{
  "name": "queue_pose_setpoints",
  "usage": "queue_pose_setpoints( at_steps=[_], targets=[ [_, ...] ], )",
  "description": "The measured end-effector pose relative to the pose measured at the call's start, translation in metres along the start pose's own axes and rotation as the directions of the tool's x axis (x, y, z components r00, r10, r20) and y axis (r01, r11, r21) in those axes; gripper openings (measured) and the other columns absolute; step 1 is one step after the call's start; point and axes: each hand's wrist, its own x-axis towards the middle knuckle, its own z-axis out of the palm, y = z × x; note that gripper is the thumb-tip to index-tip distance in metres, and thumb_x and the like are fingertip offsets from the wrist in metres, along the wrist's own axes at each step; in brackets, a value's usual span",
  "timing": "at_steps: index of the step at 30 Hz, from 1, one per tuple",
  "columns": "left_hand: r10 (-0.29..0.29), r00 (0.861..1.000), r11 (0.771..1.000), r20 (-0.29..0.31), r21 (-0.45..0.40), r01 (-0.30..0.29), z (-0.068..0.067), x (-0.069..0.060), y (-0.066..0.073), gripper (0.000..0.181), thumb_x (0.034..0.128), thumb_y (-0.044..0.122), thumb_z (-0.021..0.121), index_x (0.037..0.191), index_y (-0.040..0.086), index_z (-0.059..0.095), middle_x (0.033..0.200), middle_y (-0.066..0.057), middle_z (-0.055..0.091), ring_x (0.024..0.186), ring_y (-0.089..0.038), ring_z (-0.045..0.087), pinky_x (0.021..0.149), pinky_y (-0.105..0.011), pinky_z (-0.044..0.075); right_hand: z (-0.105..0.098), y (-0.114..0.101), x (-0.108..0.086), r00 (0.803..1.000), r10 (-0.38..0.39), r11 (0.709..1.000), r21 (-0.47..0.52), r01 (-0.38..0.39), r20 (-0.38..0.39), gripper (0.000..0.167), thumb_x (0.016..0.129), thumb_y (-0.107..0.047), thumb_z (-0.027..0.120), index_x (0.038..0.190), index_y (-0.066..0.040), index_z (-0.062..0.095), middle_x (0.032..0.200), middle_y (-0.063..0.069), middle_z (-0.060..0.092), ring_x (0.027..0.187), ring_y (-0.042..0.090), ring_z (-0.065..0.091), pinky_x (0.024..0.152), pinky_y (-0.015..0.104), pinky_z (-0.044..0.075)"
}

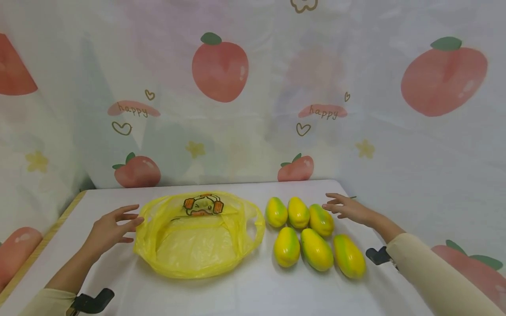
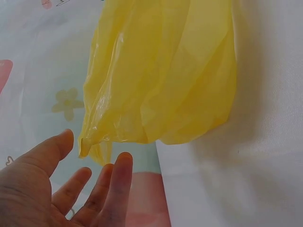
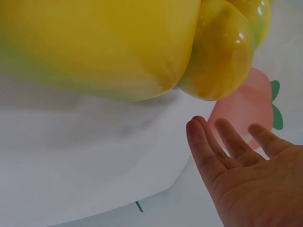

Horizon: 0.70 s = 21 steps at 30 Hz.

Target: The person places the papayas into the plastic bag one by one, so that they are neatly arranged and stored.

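A yellow plastic bag (image 1: 193, 250) with a cartoon face lies spread with its mouth wide on the white table. At its left edge is my left hand (image 1: 110, 228), fingers loosely extended and holding nothing; the left wrist view shows the hand (image 2: 80, 194) just beside the bag (image 2: 161, 71). Several yellow-green fruits (image 1: 317, 250) sit in two rows right of the bag. My right hand (image 1: 349, 208) is beside the back-row fruit (image 1: 321, 220), fingers extended and holding nothing. In the right wrist view, the hand (image 3: 251, 170) is apart from the fruits (image 3: 218, 52).
The white tabletop (image 1: 189, 298) has a wooden edge (image 1: 59, 226) on the left. Behind it hangs a cloth backdrop (image 1: 253, 140) printed with fruit and hearts. A black wrist mount (image 1: 95, 302) is at the left sleeve, another (image 1: 378, 255) at the right.
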Motion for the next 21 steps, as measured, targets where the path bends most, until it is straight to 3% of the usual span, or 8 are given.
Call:
queue_pose_setpoints(
  at_steps=[7,14,21],
  targets=[
    [-0.003,1.000,0.999,0.001,-0.034,0.003,0.000,-0.001,-0.001,0.075,0.0932,0.047,0.064,0.149,0.004,0.039,0.135,-0.032,0.051,0.094,-0.026,0.072,0.067,-0.031,0.062,0.004,0.005,0.004,0.999,0.022,1.000,0.015,-0.022,0.029,0.082,0.099,-0.047,0.049,0.152,0.007,0.018,0.147,0.037,0.034,0.125,0.047,0.049,0.102,0.054,0.048],
    [-0.034,0.999,0.999,0.017,-0.027,0.034,0.001,-0.001,-0.002,0.076,0.0929,0.048,0.064,0.149,0.004,0.038,0.136,-0.032,0.050,0.099,-0.033,0.070,0.068,-0.031,0.062,0.006,0.009,0.007,0.997,0.049,0.998,0.036,-0.051,0.057,0.081,0.100,-0.045,0.049,0.152,0.009,0.016,0.147,0.037,0.035,0.127,0.046,0.048,0.104,0.056,0.047],
    [-0.022,1.000,0.999,0.023,-0.033,0.023,0.002,-0.002,-0.003,0.075,0.0932,0.045,0.065,0.149,0.003,0.039,0.135,-0.033,0.050,0.098,-0.030,0.070,0.067,-0.031,0.062,0.008,0.013,0.007,0.997,0.052,0.998,0.035,-0.054,0.063,0.082,0.098,-0.044,0.051,0.152,0.009,0.017,0.148,0.038,0.031,0.128,0.046,0.048,0.103,0.055,0.047]
  ],
)
